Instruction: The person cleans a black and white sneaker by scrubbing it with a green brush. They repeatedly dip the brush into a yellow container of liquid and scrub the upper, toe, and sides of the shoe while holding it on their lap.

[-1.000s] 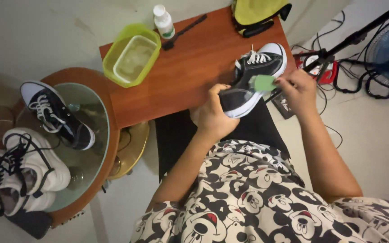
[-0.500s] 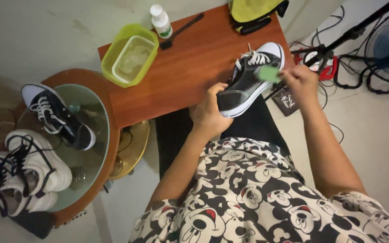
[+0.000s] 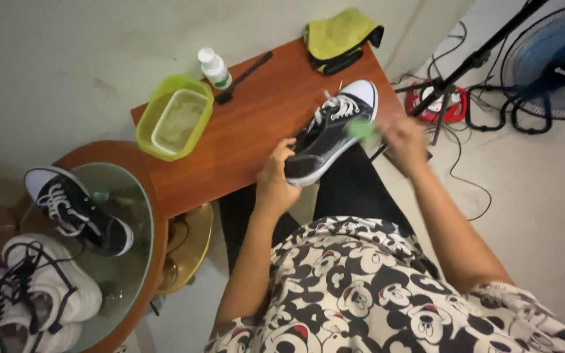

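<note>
My left hand point(image 3: 277, 175) grips the heel end of a black canvas sneaker point(image 3: 332, 131) with white laces and a white toe cap, holding it over the front edge of a small wooden table point(image 3: 250, 131). My right hand point(image 3: 403, 138), blurred by motion, presses a small green cloth or sponge point(image 3: 363, 129) against the shoe's right side near the laces.
On the table stand a yellow-green tub of water point(image 3: 174, 117), a white bottle point(image 3: 215, 68), a black brush point(image 3: 243, 77) and a folded yellow cloth point(image 3: 339, 36). Left, a round glass-topped table point(image 3: 135, 216) carries another black sneaker point(image 3: 76, 210) and white shoes point(image 3: 34, 294). Cables, a stand and a fan point(image 3: 550, 62) lie right.
My right hand has slid the green cloth along the shoe from near the heel toward the laces. The shoe has swung so its toe points further away.
</note>
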